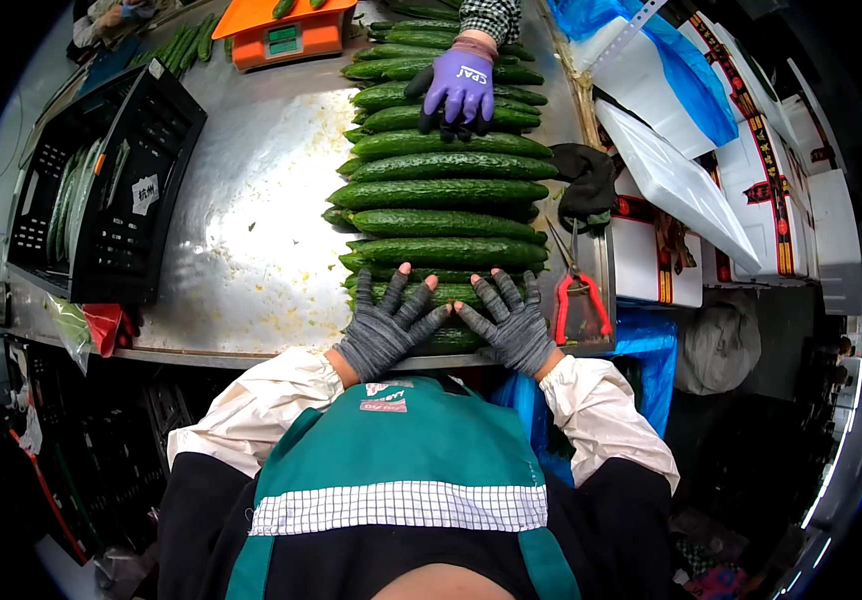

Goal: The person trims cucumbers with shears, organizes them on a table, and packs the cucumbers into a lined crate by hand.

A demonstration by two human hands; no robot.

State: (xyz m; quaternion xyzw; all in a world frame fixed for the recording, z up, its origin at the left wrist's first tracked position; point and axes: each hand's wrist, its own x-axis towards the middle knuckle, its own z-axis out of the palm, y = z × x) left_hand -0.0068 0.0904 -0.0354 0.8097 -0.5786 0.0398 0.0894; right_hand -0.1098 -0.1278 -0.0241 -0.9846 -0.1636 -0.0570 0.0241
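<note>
A long row of green cucumbers (pixel 448 193) lies crosswise on the metal table, running from its near edge to the far side. My left hand (pixel 388 325), in a grey glove with bare fingertips, rests with fingers spread on the nearest cucumbers. Beside it, my right hand (pixel 508 320) in a matching glove lies the same way on their right half. Both hands are open and flat, and they partly cover the cucumbers beneath. Red-handled scissors (pixel 579 300) lie just right of my right hand.
A co-worker's purple-gloved hand (pixel 461 88) touches cucumbers farther up the row. An orange scale (pixel 284 38) stands at the back. On the left sits a black crate (pixel 111 190). White foam boxes (pixel 761 200) are stacked at right, near a dark cloth (pixel 584 182).
</note>
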